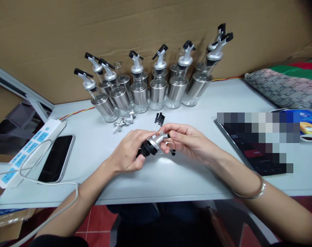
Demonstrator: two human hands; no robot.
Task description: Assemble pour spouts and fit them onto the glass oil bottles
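A silver pour spout (154, 142) with a black ribbed stopper is held over the front middle of the table. My left hand (129, 149) is wrapped round its black stopper end. At the spout's narrow tip, the thumb and fingers of my right hand (188, 139) pinch a small black piece, partly hidden by the fingers. Several small black parts (159, 119) lie just beyond my hands, and another black piece (173, 152) is beside my right fingers. To the left of them rest several loose silver spout parts (124, 120).
Glass bottles with steel sleeves (140, 94) and spouts stand along the cardboard at the back. A power strip (30, 151) and a phone (57, 158) lie at left, with a white cable (46, 181) crossing over my left forearm. At right are a tablet (248, 154) and a patterned bag (287, 85).
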